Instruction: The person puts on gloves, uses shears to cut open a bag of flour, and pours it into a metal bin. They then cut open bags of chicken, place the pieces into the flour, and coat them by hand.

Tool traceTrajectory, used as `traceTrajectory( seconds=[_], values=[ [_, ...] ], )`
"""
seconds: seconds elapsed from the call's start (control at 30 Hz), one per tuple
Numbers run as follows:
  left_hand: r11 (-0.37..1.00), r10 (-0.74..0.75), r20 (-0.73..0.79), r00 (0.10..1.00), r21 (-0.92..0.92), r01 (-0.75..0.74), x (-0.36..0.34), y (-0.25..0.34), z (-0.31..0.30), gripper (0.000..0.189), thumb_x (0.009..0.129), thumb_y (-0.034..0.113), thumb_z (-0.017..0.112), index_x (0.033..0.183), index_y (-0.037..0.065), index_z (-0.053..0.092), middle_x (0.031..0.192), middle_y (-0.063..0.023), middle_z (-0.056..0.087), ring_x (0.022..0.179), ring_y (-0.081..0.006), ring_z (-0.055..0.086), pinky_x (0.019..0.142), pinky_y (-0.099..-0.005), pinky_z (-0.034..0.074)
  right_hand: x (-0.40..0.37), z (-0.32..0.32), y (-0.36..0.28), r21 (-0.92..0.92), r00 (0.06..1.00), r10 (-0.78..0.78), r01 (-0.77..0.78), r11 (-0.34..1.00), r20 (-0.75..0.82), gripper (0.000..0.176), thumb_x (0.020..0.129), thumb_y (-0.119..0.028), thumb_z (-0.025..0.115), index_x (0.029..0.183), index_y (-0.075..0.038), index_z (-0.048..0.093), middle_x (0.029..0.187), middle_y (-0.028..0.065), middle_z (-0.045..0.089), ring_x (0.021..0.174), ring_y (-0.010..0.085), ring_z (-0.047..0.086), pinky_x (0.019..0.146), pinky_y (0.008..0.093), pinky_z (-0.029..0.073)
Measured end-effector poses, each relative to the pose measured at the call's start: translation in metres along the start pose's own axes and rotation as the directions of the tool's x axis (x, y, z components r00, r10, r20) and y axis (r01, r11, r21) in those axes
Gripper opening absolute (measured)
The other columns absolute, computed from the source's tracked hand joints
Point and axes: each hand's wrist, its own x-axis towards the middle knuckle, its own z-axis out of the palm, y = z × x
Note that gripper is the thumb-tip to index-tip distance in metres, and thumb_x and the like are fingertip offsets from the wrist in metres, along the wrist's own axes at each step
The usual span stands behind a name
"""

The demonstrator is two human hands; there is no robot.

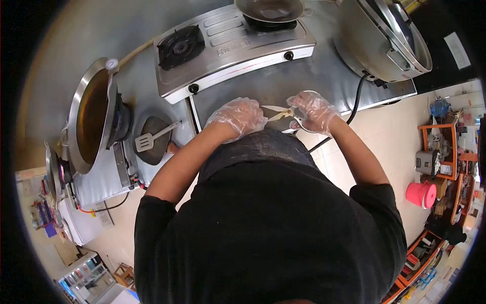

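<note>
Both hands wear clear plastic gloves and are at the front edge of the metal counter [223, 96]. My right hand [315, 112] is wrapped round the handles of a pair of scissors [280, 112], whose blades are spread and point left. My left hand [240, 117] has its fingers curled together beside the blade tips. Whatever it may hold is hidden under the glove and too small to make out.
A two-burner stove [223, 48] stands behind my hands, with a pan [273, 9] on its right burner. At the right is a large metal pot [372, 45] with a black cable [358, 96]. A wide wok [91, 119] and a slotted spatula [145, 142] are on the left.
</note>
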Motion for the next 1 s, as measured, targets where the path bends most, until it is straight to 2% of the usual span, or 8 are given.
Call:
traceTrajectory(
  seconds=[0.23,0.33,0.4,0.5,0.6,0.77,0.87,1.0],
  values=[
    [0.952,-0.215,-0.195,0.957,-0.26,0.161,0.017,-0.013,0.011,0.028,0.087,0.03,0.053,0.09,0.009,0.072,0.099,-0.0153,0.067,0.09,-0.0333,0.064,0.082,-0.0428,0.05,0.032,-0.051,0.014,-0.116,0.945,-0.051,0.092,0.989,0.322,0.052,0.089,-0.038,0.057,0.135,-0.014,0.049,0.137,0.0108,0.048,0.132,0.032,0.042,0.11,0.0453,0.037],
    [0.891,-0.341,0.196,0.919,-0.244,0.383,0.025,0.011,-0.033,0.035,0.09,0.034,0.055,0.102,0.004,0.069,0.089,-0.0167,0.068,0.082,-0.0354,0.064,0.079,-0.0439,0.051,0.043,-0.076,-0.008,-0.087,0.891,-0.111,0.166,0.982,0.441,0.052,0.084,-0.031,0.062,0.132,-0.013,0.051,0.137,0.0093,0.049,0.129,0.0324,0.043,0.109,0.0459,0.037],
    [0.76,-0.474,0.168,0.864,-0.417,0.498,0.026,0.019,-0.03,0.043,0.089,0.041,0.053,0.102,0.004,0.07,0.092,-0.0193,0.069,0.083,-0.0374,0.065,0.08,-0.0438,0.052,0.047,-0.001,0.04,-0.126,0.881,-0.473,0.471,0.873,0.016,0.054,0.08,-0.028,0.065,0.129,-0.013,0.052,0.134,0.0105,0.05,0.126,0.0317,0.046,0.108,0.0442,0.037],
    [0.896,-0.311,-0.142,0.94,-0.374,0.24,0.019,0.015,-0.01,0.035,0.086,0.035,0.054,0.088,0.004,0.071,0.089,-0.0205,0.068,0.082,-0.0377,0.065,0.078,-0.0434,0.051,0.064,-0.014,0.021,-0.016,0.875,-0.478,0.48,0.877,0.076,0.063,0.065,-0.024,0.075,0.124,-0.014,0.055,0.126,0.0144,0.054,0.117,0.0332,0.052,0.103,0.0423,0.043],
    [0.963,-0.211,-0.369,0.905,-0.235,0.128,0.015,0.012,0.007,0.026,0.081,0.028,0.059,0.077,0.004,0.07,0.08,-0.016,0.068,0.077,-0.031,0.067,0.072,-0.0387,0.052,0.069,-0.037,0.003,-0.142,0.873,-0.441,0.473,0.869,0.209,0.05,0.071,-0.026,0.073,0.118,-0.015,0.058,0.114,0.013,0.06,0.104,0.0313,0.06,0.091,0.0399,0.05],
    [0.985,-0.174,-0.371,0.912,-0.05,0.167,0.026,0.013,0.022,0.027,0.081,0.028,0.059,0.071,0.006,0.07,0.073,-0.0136,0.068,0.07,-0.0321,0.066,0.066,-0.043,0.053,0.078,-0.04,0.002,-0.095,0.858,-0.441,0.478,0.873,0.264,0.047,0.071,-0.042,0.076,0.107,-0.013,0.065,0.1,0.0132,0.065,0.095,0.0323,0.062,0.084,0.0412,0.051],
    [0.905,-0.324,-0.446,0.834,-0.403,0.137,0.021,0.015,0.024,0.028,0.081,0.029,0.059,0.071,0.005,0.07,0.072,-0.0142,0.067,0.069,-0.0342,0.066,0.064,-0.0438,0.053,0.086,-0.047,-0.007,-0.106,0.823,-0.518,0.551,0.828,0.233,0.044,0.071,-0.038,0.075,0.104,-0.011,0.065,0.102,0.0157,0.065,0.099,0.0346,0.061,0.087,0.0428,0.05],
    [0.942,-0.309,-0.406,0.86,-0.252,0.22,0.025,0.008,0.025,0.024,0.084,0.028,0.059,0.089,0.006,0.07,0.084,-0.0166,0.069,0.069,-0.0353,0.066,0.065,-0.0433,0.053,0.1,-0.029,-0.004,-0.067,0.814,-0.538,0.562,0.824,0.217,0.052,0.068,-0.037,0.079,0.109,-0.01,0.063,0.103,0.0153,0.064,0.101,0.0345,0.06,0.091,0.0401,0.048]
  ],
)
